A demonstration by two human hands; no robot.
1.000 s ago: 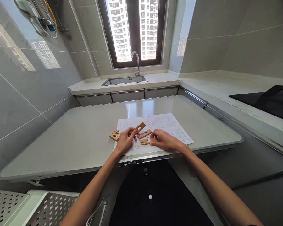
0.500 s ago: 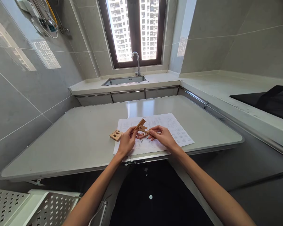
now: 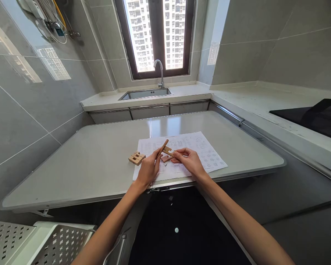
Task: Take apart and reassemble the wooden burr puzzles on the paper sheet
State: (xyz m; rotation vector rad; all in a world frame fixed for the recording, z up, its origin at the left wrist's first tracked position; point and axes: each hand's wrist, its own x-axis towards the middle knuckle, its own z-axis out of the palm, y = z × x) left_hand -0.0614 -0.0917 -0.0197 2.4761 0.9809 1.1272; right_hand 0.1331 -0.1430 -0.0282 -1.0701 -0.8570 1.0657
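My left hand (image 3: 149, 167) is closed on a narrow brown wooden strip (image 3: 162, 148), which tilts up to the right. My right hand (image 3: 189, 160) pinches a flat wooden piece with a notch (image 3: 167, 151), its far end close against the strip; whether the two pieces touch I cannot tell. Below them a reddish wooden block (image 3: 167, 158) with a small hole lies on a printed sheet (image 3: 209, 154), partly hidden by my right fingers. A tiny metal part (image 3: 166, 164) rests on the paper. Left of my left hand sits a slotted block of light wood (image 3: 136, 158).
All this lies on a white folding table (image 3: 85, 162) with a seam down its middle. Behind it are a sink (image 3: 146, 94) and a tap (image 3: 161, 73) in a white counter (image 3: 237, 95). A perforated white rack (image 3: 57, 243) stands at the lower left.
My left hand has turned, so the strip now shows more edge-on and stands steeper. More of the reddish block shows between my hands. My right hand keeps nearly the same place.
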